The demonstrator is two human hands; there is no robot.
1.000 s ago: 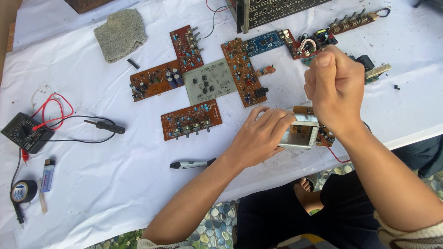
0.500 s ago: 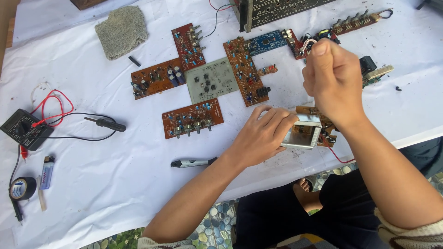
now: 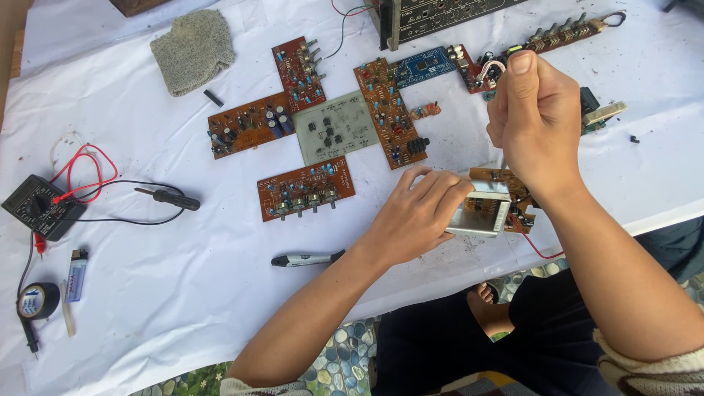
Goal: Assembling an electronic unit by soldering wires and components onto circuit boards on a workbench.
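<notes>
My left hand (image 3: pixel 414 216) grips a small shiny metal bracket (image 3: pixel 480 213) that sits on a brown circuit board (image 3: pixel 517 192) near the table's front edge. My right hand (image 3: pixel 535 125) hovers just above it, closed in a fist around a thin tool. Only a short piece of the tool's shaft (image 3: pixel 503 160) shows below the fist, pointing down at the board. A red wire (image 3: pixel 543 249) trails off the board over the table edge.
Several more circuit boards lie on the white sheet: brown ones (image 3: pixel 304 189), (image 3: pixel 246 125), (image 3: pixel 389 110), a grey-green one (image 3: pixel 335 126) and a blue one (image 3: pixel 422 64). A multimeter (image 3: pixel 33 207) with a black probe (image 3: pixel 169 198), a tape roll (image 3: pixel 37 301), a lighter (image 3: pixel 75 273), a pen (image 3: pixel 304 259) and a grey cloth (image 3: pixel 193 50) lie to the left.
My right fist has risen slightly above the board. My left hand has stayed on the metal bracket.
</notes>
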